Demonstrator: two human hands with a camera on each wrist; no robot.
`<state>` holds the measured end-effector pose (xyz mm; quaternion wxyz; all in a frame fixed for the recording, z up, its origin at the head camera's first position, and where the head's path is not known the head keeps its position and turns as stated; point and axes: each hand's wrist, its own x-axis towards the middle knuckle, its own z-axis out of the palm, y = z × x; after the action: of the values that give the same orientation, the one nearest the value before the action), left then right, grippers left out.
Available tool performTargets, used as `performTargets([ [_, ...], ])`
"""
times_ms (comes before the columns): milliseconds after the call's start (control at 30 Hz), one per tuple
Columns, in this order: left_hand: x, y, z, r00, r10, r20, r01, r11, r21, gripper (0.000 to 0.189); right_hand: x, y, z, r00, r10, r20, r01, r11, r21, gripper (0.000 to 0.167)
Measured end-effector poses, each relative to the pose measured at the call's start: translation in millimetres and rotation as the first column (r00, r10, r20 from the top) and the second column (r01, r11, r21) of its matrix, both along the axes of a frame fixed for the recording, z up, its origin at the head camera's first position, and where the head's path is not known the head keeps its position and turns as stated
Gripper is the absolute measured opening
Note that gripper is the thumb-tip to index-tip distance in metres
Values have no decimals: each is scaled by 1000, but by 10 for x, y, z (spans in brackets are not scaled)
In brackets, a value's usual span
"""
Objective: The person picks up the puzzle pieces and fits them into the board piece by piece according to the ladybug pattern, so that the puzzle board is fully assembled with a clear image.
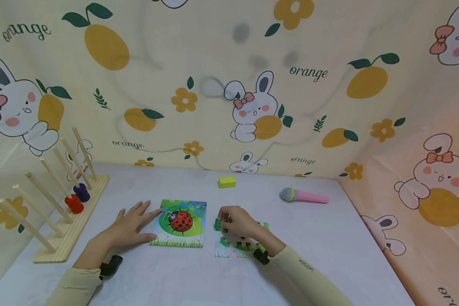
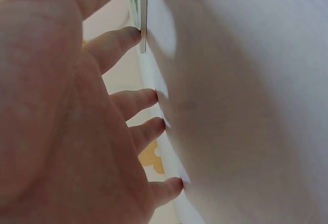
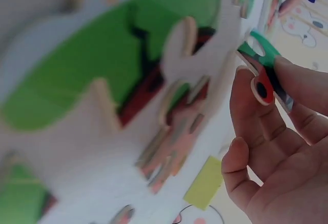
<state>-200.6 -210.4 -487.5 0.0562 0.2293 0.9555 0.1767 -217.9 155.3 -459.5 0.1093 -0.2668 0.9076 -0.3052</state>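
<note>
Printed cloth (image 1: 199, 63) hangs behind a white table (image 1: 348, 272), filling the upper half of the head view. At lower centre of that frame lies the ladybug picture (image 1: 179, 224), flat and whole. The left hand (image 1: 131, 225) is spread at its left edge, thumb and one fingertip touching it, the other fingertips on the table; this probably steadies the picture, since nothing is gripped.

Just beside it, right of centre, puzzle pieces (image 3: 87, 65) lie flat with gaps between them, partly under the right hand (image 1: 237, 221). That hand pinches one piece (image 3: 265, 73) between thumb and fingers, above the table. Holding it by a small part leaves much of its red, black and green print showing, which likely helps in judging which way it faces.

Nearest to a container is the peg rack (image 1: 76, 223) at the left: red rings (image 1: 74, 204) sit on one peg, dark blue rings (image 1: 82, 193) on another. A yellow block (image 1: 227, 182) and toy microphone (image 1: 304, 196) lie farther back, well apart.
</note>
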Motion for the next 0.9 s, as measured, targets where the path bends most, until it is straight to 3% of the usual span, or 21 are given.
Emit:
performTargets([
  [200, 3, 10, 13, 1000, 2, 4, -2, 1000, -10, 83, -83, -180, 64, 1000, 23, -12, -23, 999, -37, 7],
  [467, -1, 7, 7, 1000, -3, 6, 3, 1000, 0, 83, -185, -651, 136, 997, 56, -59, -58, 998, -31, 10],
  [700, 0, -9, 3, 1000, -13, -11, 13, 1000, 5, 82, -243, -1093, 107, 980, 94, -177, -79, 993, 88, 11],
  [900, 2, -25, 0, 1000, -16, -11, 16, 1000, 26, 81, -260, -1357, 73, 974, 120, -192, -90, 983, 160, 10],
])
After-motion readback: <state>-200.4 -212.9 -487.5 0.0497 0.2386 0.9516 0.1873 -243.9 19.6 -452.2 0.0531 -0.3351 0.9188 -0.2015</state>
